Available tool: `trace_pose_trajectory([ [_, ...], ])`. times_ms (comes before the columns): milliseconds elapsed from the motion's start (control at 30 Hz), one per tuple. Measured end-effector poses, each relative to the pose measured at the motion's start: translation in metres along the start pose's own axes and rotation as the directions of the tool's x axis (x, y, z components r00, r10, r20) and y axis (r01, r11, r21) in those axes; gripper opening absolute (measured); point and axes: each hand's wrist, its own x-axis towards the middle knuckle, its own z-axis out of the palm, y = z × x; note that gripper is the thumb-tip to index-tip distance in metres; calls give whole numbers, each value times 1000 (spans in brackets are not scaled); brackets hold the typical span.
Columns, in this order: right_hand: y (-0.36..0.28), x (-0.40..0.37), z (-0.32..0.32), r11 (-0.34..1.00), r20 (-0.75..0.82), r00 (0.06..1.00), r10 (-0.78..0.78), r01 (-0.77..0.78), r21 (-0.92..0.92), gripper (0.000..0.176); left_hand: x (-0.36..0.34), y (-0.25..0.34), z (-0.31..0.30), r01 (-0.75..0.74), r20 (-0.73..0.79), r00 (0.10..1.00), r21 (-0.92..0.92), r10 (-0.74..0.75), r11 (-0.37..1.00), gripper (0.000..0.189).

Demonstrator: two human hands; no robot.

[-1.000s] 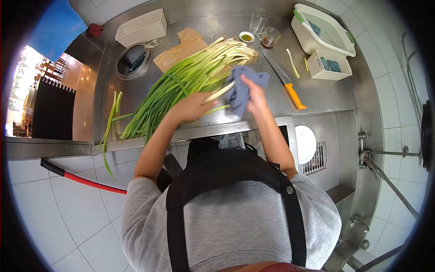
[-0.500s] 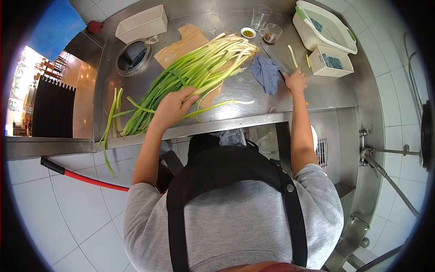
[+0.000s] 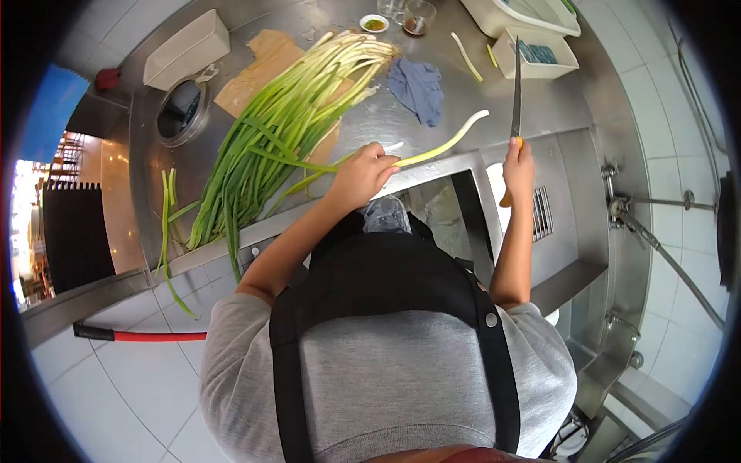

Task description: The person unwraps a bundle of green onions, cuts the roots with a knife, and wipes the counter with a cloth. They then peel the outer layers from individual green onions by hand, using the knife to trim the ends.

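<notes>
A single green onion [image 3: 444, 149] is gripped near its pale end by my left hand [image 3: 359, 176], at the counter's front edge. Its white tip points up and right, and its leaves trail left toward the pile. My right hand [image 3: 519, 171] is closed around the handle of a long knife [image 3: 517, 89], blade pointing away from me. Left of centre lies a big heap of green onions [image 3: 282, 127], roots toward the back, partly over brown paper [image 3: 251, 85]. A blue cloth [image 3: 415, 90] lies crumpled right of the heap.
At the back stand a small sauce dish [image 3: 374, 24] and a glass [image 3: 418, 19]. White bins [image 3: 552, 60] are at the back right. A cut stalk [image 3: 466, 58] lies near them. The sink [image 3: 567, 185] is at my right. A round opening [image 3: 182, 113] is at left.
My left hand has moved right, drawing one green onion out from the heap. My right hand has picked up the knife from beside the cloth and drawn it toward me, blade upward in view.
</notes>
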Motion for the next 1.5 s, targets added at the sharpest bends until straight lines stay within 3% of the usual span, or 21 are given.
trace_pose_trajectory([
  [133,-29,-75,-23,917,284,933,219,-297,266,36,5,-5,42,-112,1,994,11,112,994,16],
  [200,-8,-101,-5,961,320,941,112,-184,206,34,7,-8,50,-103,-28,994,-2,103,995,18],
  [333,-16,-132,10,972,442,889,120,-196,130,32,12,-11,54,-123,-47,992,-44,120,991,18],
  [500,-29,-143,15,995,431,898,87,-102,12,31,16,3,52,-24,-51,999,-122,18,992,17],
  [567,-28,-144,16,997,406,911,78,-83,-6,31,18,-1,59,-3,-18,1000,-48,3,999,15],
  [667,-27,-144,14,997,392,917,74,-64,-38,32,21,-3,66,-99,-89,992,-59,94,993,15],
  [900,-21,-144,16,997,397,917,39,-11,-73,31,30,12,71,-52,-45,998,-57,49,997,9],
  [1300,-28,-121,37,985,415,909,29,45,-168,38,28,6,80,-111,-61,992,-91,106,990,13],
  [1400,-25,-116,33,992,446,893,58,-1,-128,45,27,-8,93,-168,37,986,155,165,973,15],
  [1433,-26,-116,29,993,465,884,53,5,-121,44,28,-3,82,-117,-39,991,193,127,974,19],
  [1500,-17,-113,34,995,454,891,28,17,-96,41,35,5,43,175,-59,983,14,-173,985,18],
])
